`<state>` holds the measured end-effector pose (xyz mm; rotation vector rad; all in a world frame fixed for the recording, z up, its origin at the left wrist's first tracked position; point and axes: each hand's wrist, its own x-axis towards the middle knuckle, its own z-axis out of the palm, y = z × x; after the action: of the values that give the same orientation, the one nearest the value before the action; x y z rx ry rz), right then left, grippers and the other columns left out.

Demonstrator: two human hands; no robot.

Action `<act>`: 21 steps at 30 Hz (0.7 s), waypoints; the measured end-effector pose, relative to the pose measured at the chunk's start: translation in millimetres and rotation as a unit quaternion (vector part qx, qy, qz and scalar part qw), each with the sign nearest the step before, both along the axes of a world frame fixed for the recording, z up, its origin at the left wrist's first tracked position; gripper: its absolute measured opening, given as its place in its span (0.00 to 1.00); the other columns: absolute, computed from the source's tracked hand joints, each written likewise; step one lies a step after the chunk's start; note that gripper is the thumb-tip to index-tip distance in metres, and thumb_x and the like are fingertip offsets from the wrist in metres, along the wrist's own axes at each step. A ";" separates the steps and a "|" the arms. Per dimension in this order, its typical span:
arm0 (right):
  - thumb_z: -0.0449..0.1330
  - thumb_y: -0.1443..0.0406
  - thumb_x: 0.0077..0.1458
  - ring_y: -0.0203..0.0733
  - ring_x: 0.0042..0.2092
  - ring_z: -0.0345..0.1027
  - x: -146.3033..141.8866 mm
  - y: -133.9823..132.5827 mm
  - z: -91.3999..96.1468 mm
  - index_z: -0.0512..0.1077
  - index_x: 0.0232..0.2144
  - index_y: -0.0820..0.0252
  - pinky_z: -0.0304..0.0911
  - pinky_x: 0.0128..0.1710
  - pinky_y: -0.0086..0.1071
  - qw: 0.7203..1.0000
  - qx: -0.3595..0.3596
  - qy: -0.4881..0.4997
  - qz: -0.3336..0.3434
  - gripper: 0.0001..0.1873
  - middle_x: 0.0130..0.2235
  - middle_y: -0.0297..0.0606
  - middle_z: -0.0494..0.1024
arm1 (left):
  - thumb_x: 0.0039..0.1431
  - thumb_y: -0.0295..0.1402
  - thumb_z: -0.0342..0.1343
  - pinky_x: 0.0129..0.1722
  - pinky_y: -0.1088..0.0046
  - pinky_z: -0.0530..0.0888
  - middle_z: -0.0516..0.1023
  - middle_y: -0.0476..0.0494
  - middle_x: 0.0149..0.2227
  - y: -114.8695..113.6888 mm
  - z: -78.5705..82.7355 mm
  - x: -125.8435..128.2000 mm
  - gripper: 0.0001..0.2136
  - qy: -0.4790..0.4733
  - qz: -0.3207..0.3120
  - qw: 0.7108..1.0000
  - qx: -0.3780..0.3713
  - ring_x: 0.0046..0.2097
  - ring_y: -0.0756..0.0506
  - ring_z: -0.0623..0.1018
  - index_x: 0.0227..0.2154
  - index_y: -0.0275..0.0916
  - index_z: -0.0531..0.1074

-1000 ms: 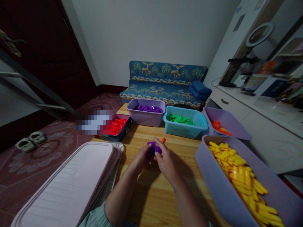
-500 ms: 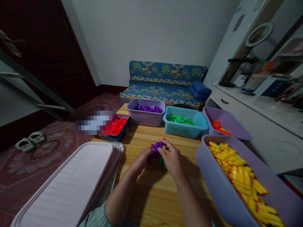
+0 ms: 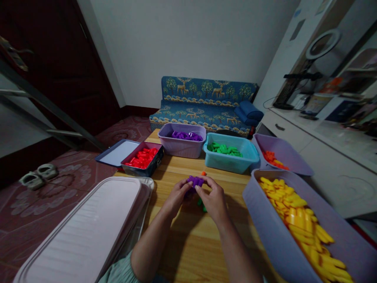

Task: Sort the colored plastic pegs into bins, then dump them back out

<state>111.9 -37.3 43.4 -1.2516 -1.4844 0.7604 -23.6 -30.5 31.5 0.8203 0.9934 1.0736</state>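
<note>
My left hand (image 3: 178,194) and my right hand (image 3: 212,194) meet over the middle of the wooden table (image 3: 200,243). Between their fingertips is a cluster of purple plastic building pieces (image 3: 194,181), gripped from both sides. How the pieces join is too small to make out. Close under my right hand, partly covered by it, a green piece (image 3: 201,203) lies on the tabletop. Just beyond the fingers sits a small orange piece (image 3: 204,173).
Bins ring the table: a lilac one (image 3: 181,148) with purple pieces, a turquoise one (image 3: 226,162) with green, and a large lilac one (image 3: 265,220) with yellow. A hinged box (image 3: 151,168) holds red pieces. At left lies a pale lid (image 3: 85,228).
The purple cluster has turned and tipped between my fingers, which have shifted slightly around it. The bins stay where they were.
</note>
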 end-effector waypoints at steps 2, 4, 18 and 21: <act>0.60 0.65 0.49 0.45 0.44 0.73 -0.5 -1.0 1.4 0.73 0.40 0.58 0.66 0.47 0.39 1.000 -0.006 0.010 -0.006 0.13 0.41 0.40 0.79 | 0.47 0.40 0.64 0.21 0.78 0.64 0.74 0.48 0.26 1.9 -0.5 0.2 0.15 -0.040 0.021 0.999 -0.011 0.24 0.51 0.71 0.35 0.36 0.74; 0.60 0.64 0.50 0.45 0.43 0.74 -1.7 -1.7 1.0 0.73 0.39 0.58 0.67 0.46 0.37 1.000 -0.009 0.019 -0.005 0.12 0.40 0.39 0.79 | 0.47 0.38 0.64 0.27 0.76 0.71 0.77 0.45 0.32 3.3 -1.0 -0.6 0.14 -0.093 0.037 0.995 -0.014 0.30 0.49 0.75 0.35 0.36 0.74; 0.56 0.67 0.49 0.44 0.38 0.73 -2.9 1.6 -12.4 0.73 0.44 0.55 0.68 0.42 0.36 0.998 -0.042 -0.055 0.006 0.17 0.39 0.38 0.79 | 0.43 0.37 0.70 0.38 0.71 0.75 0.79 0.40 0.37 0.8 -3.4 0.1 0.21 -0.100 -0.022 0.995 -0.011 0.36 0.47 0.78 0.40 0.34 0.75; 0.56 0.68 0.48 0.44 0.41 0.73 -5.0 3.7 -19.6 0.72 0.42 0.57 0.68 0.43 0.37 0.998 -0.020 -0.054 -0.006 0.16 0.42 0.41 0.77 | 0.38 0.37 0.71 0.35 0.71 0.75 0.79 0.42 0.33 2.1 -2.9 0.2 0.22 -0.082 -0.002 0.996 -0.030 0.33 0.47 0.78 0.38 0.34 0.75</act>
<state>106.8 -33.6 23.8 -1.3485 -1.5527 0.7270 -23.4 -28.4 28.6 0.6732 0.8805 1.0848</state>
